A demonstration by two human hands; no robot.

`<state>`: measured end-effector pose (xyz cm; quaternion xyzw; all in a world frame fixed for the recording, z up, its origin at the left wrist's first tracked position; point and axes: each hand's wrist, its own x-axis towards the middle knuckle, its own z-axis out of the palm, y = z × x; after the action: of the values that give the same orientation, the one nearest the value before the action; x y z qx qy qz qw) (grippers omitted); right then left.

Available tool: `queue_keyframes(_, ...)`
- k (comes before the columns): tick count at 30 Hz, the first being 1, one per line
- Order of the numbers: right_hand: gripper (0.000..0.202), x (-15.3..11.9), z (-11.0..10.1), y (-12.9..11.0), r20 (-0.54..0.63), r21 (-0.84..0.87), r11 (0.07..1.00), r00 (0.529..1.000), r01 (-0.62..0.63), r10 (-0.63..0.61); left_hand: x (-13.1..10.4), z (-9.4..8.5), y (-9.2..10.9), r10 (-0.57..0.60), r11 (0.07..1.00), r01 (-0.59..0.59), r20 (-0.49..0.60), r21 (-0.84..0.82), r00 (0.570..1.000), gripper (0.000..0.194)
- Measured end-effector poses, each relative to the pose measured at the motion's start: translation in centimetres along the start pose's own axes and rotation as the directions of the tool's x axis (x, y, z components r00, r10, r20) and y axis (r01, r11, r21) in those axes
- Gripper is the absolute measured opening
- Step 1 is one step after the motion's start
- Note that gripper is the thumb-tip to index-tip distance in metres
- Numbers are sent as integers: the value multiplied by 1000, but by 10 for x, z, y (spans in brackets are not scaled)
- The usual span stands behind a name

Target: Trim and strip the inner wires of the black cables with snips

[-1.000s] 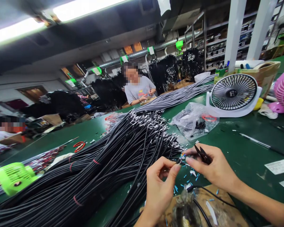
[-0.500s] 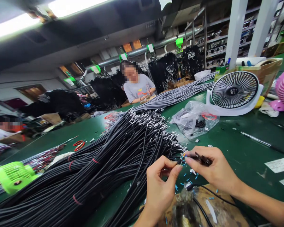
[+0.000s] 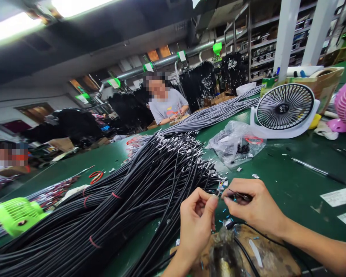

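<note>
My left hand is closed in a pinch on the end of a black cable, whose thin stripped wires poke out past the fingertips. Just to its right, my right hand holds a small dark metal tool, mostly covered by the fingers, so its kind is unclear. The right thumb and forefinger come together close to the wires; whether they touch them cannot be made out. A thick bundle of black cables with stripped pale ends lies left of both hands.
Below the hands is a worn board with a taped lump and a black cord. A clear plastic bag, white fan, pen, red-handled scissors and green fan lie around. A person sits across.
My right hand has drawn slightly back from the wires, and the tool in it has tilted. Coloured wires showed between the fingertips before; now a small gap parts the two hands.
</note>
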<state>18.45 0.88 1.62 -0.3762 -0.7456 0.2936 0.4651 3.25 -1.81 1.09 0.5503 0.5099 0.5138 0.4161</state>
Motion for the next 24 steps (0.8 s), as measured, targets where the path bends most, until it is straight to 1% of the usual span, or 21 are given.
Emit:
queue_keyframes(2, 14, 2, -5, 2, -22, -35, 999, 999, 28, -29, 3, -3, 1, 28, 999, -27, -25, 42, 999, 31)
queue_keyframes(3, 16, 4, -8, 3, -58, -54, 998, 998, 32, -35, 4, -4, 2, 54, 994, -53, -1, 101, 999, 29)
queue_keyframes(4, 19, 5, -11, 4, -105, -74, 997, 994, 30, -37, 5, -6, 2, 78, 979, -88, 59, 185, 995, 28)
queue_keyframes(5, 23, 7, -15, 6, -153, -93, 995, 988, 22, -36, 6, -7, 2, 92, 950, -131, 147, 284, 985, 29)
queue_keyframes(6, 27, 9, -18, 7, -196, -109, 994, 980, 11, -33, 7, -9, 1, 95, 905, -183, 238, 384, 967, 30)
queue_keyframes(7, 30, 10, -21, 8, -230, -122, 993, 973, -1, -28, 9, -11, 0, 89, 844, -232, 301, 483, 949, 31)
queue_keyframes(8, 32, 11, -23, 9, -251, -130, 991, 968, -10, -23, 10, -13, -1, 85, 774, -267, 324, 574, 942, 30)
queue_keyframes(9, 31, 12, -25, 10, -255, -135, 991, 967, -13, -22, 12, -16, -2, 92, 705, -281, 309, 651, 947, 28)
queue_keyframes(11, 25, 13, -25, 12, -211, -149, 989, 977, -3, -29, 16, -23, -4, 127, 593, -248, 215, 766, 968, 21)
queue_keyframes(14, 16, 13, -21, 18, -101, -182, 983, 993, 32, -52, 19, -30, -10, 152, 500, -166, 103, 850, 983, 14)
queue_keyframes(16, 15, 14, -18, 22, -50, -194, 980, 997, 49, -60, 20, -28, -17, 155, 457, -141, 78, 878, 985, 7)
queue_keyframes(17, 15, 14, -18, 24, -35, -194, 980, 997, 54, -62, 21, -26, -21, 153, 447, -142, 81, 883, 985, 5)
queue_keyframes(19, 15, 14, -17, 26, -11, -191, 980, 998, 57, -60, 22, -19, -28, 152, 454, -168, 110, 875, 982, 9)
queue_keyframes(21, 15, 15, -18, 26, -1, -192, 980, 998, 56, -57, 23, -11, -31, 159, 492, -207, 147, 846, 976, 13)
queue_keyframes(24, 13, 15, -19, 23, -3, -190, 980, 998, 58, -60, 21, 0, -25, 188, 575, -255, 178, 777, 966, 15)
